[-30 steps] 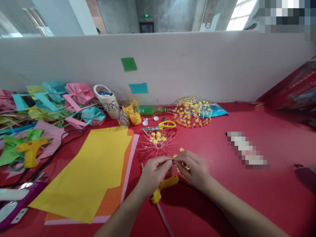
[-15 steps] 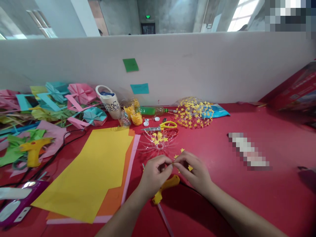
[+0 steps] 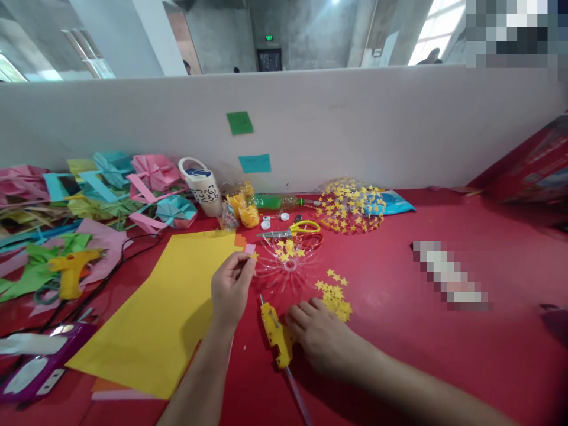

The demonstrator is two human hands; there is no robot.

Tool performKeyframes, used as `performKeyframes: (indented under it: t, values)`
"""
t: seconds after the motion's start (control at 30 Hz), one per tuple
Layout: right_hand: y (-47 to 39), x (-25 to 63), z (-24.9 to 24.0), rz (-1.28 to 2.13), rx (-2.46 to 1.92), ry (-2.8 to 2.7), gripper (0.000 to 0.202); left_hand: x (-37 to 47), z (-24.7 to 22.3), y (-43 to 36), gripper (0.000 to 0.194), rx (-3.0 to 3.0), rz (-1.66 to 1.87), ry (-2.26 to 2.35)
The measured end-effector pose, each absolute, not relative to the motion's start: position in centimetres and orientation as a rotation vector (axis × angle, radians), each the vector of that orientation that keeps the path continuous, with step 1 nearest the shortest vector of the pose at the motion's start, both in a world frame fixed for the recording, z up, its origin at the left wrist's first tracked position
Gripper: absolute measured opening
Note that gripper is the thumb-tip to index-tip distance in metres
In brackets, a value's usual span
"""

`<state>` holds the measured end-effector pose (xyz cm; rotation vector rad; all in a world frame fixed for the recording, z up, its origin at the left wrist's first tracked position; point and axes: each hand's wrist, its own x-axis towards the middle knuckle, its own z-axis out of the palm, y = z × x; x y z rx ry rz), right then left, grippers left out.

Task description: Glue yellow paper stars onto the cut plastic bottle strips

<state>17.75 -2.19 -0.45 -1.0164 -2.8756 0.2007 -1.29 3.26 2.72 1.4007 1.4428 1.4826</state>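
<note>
Between the thumb and forefinger of my left hand (image 3: 231, 290) is a small yellow star (image 3: 254, 257), pinched over the edge of the paper sheets. My right hand (image 3: 317, 334) is curled over the handle of a yellow glue gun (image 3: 276, 336), which lies on the red table with its nozzle pointing away; the handle is hidden under the fingers. A clear glue stick (image 3: 296, 393) sticks out of its back end. Just beyond the right hand lies a pile of yellow stars (image 3: 336, 300). Farther off, a clear flared plastic piece (image 3: 290, 266) carries several stars.
Yellow-handled scissors (image 3: 305, 227) lie behind the clear piece. A star-covered plastic dome (image 3: 350, 204) and green bottle (image 3: 268, 202) stand along the white partition (image 3: 377, 130). At left are yellow paper (image 3: 164, 296), a white cup (image 3: 206, 192), another glue gun (image 3: 73, 272) and folded paper flowers (image 3: 155, 171).
My hands, which met over the glue gun, have parted. The left moved left and away with the star; the right came down onto the glue gun's handle, uncovering the star pile.
</note>
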Motion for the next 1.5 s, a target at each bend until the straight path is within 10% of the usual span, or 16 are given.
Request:
performKeyframes:
  t: [0.37,1.5]
  values:
    - [-1.1,20.0,3.6,0.802,-1.039,-2.364,0.027,-2.1,2.4,3.9,0.013,1.316,1.516,1.48]
    - [-0.1,21.6,0.4,0.849,-1.162,-1.863,0.031,1.2,1.1,2.3,0.013,1.67,1.204,1.455]
